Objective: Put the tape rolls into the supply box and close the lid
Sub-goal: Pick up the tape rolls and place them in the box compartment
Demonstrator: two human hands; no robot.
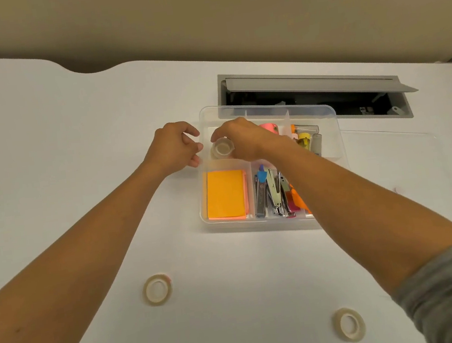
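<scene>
The clear plastic supply box (204, 202) stands open on the white desk, divided into compartments. My right hand (243, 138) holds a clear tape roll (223, 149) over the box's back left compartment. Just outside the box's left wall, my left hand (173, 147) has its fingers curled and touches the wall; nothing shows in it. Two pale tape rolls lie flat on the desk near me: one (157, 289) at front left, the other (349, 324) at front right. The clear lid (403, 156) lies flat to the right of the box.
Orange sticky notes (225, 194) fill the front left compartment. Staplers and clips (272, 194) sit in the middle one, small coloured items (304, 138) at the back right. An open grey cable hatch (311, 94) lies behind the box. A beige partition rises behind the desk.
</scene>
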